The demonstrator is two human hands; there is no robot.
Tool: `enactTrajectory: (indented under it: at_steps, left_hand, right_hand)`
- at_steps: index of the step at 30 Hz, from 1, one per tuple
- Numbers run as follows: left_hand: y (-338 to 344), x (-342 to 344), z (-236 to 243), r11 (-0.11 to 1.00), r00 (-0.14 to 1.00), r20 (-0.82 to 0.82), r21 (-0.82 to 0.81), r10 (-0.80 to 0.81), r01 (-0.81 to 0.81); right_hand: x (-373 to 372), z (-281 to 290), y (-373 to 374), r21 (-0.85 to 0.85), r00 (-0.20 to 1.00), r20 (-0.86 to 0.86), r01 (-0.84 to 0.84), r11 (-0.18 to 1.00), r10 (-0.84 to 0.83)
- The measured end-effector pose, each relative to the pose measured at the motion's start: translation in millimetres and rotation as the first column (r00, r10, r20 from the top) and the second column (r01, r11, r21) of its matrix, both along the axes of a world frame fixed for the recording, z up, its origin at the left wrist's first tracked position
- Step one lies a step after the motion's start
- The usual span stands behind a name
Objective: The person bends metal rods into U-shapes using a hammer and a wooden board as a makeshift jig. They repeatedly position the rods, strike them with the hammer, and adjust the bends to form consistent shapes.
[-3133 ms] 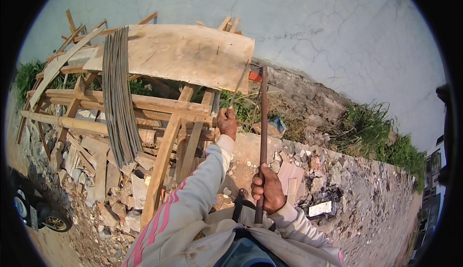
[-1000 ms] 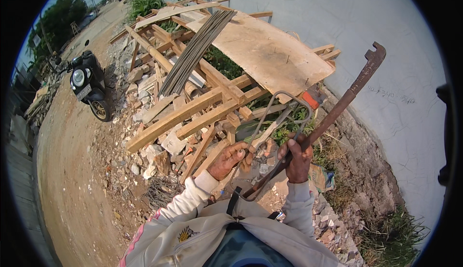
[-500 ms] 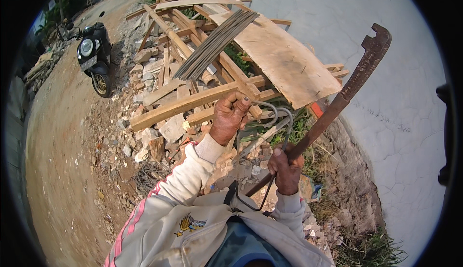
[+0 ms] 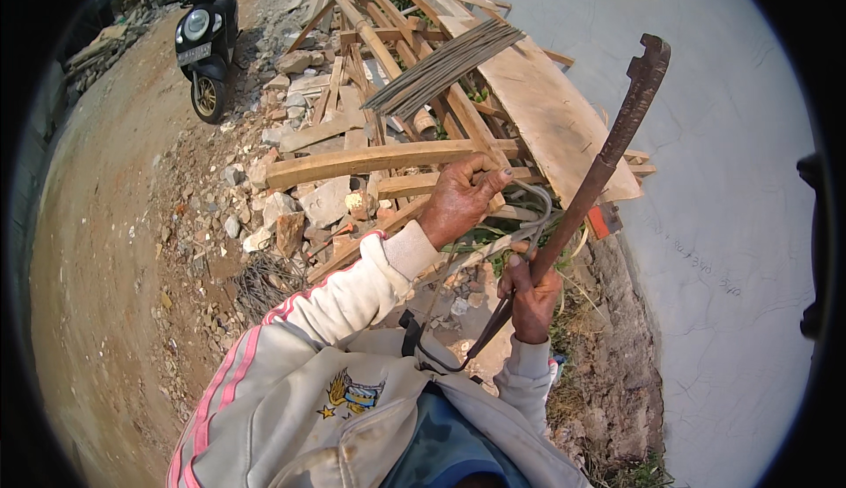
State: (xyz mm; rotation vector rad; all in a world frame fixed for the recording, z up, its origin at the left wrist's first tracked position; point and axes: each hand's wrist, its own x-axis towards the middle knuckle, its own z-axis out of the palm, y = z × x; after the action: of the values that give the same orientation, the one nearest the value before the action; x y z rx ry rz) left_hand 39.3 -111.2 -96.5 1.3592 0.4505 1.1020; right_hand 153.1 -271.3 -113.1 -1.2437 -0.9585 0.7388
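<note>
My left hand (image 4: 458, 202) is closed on a bent, thin steel rod (image 4: 538, 191), whose hooked bend shows just right of my fingers. My right hand (image 4: 533, 303) grips a long rusty iron bar (image 4: 589, 188) with a notched head at its upper end, and the rod's lower part runs down alongside that grip. The bar slants up to the right in front of a stained plywood sheet (image 4: 545, 100). A bundle of straight grey rods (image 4: 441, 65) lies across the timber beyond my hands, and an orange object (image 4: 604, 220) sits by the plywood's near end.
A pile of timber (image 4: 335, 164) rests on broken rubble (image 4: 322, 202). At the upper left a black scooter (image 4: 211, 48) stands on the dirt track (image 4: 106, 250). A cracked pale wall (image 4: 723, 180) runs along the right, above a rough, weedy base (image 4: 608, 356).
My view has swung round to show the scooter and track. The bar now slants rightward, and the bent rod has come into both hands. Lately my left hand moved rightward with the rod's hooked end.
</note>
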Motion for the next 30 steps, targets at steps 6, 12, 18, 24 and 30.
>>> enactTrajectory:
  at_steps: [6, 12, 18, 24, 30]
  left_hand:
    - [-5.5, -27.9, -19.5, 0.988, 0.987, 0.106, -0.082, -0.119, 0.128]
    - [-42.3, -72.4, -86.8, 0.826, 0.858, 0.062, -0.244, -0.509, 0.508]
    - [-71.2, -78.4, -136.6, 0.866, 0.875, -0.077, -0.211, -0.477, 0.453]
    - [-85.4, -61.9, -141.2, 0.954, 0.95, -0.184, -0.209, -0.252, 0.213]
    - [-90.7, -24.4, -120.3, 0.964, 0.907, -0.343, 0.023, -0.242, 0.266]
  right_hand:
    - [-14.6, -5.4, 6.8, 0.059, 0.99, -0.127, -0.059, 0.997, 0.066]
    - [-17.6, 3.5, 17.8, 0.166, 0.946, -0.312, -0.033, 0.986, 0.084]
    - [-7.5, 17.3, 19.9, 0.271, 0.919, -0.391, 0.06, 0.961, 0.053]
    - [25.4, -3.6, -5.3, 0.26, 0.901, -0.391, 0.303, 0.917, -0.187]
    - [97.0, -19.6, -36.9, 0.151, 0.722, -0.376, 0.667, 0.73, -0.581]
